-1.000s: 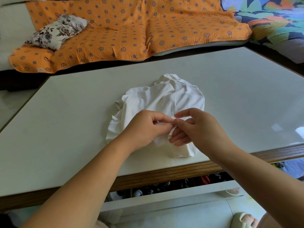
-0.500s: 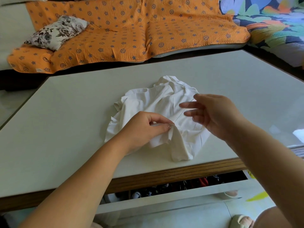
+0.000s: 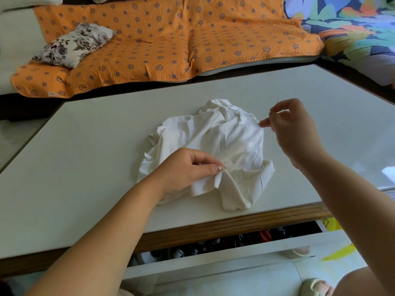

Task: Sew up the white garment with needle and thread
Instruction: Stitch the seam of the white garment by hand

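Head view: needle (image 3: pixel 277 102) barely discernible

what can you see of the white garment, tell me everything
The white garment is a crumpled heap of soft, matte cloth lying near the front edge of the pale table. Folds and a seam run across it, and a thick rolled hem bulges at the near side. The left hand pinches a raised fold at its front. The right hand hovers by its right edge; contact there is unclear.

White garment (image 3: pixel 213 142) crumpled, near fold lifted; probable needle (image 3: pixel 277 102) raised beside.
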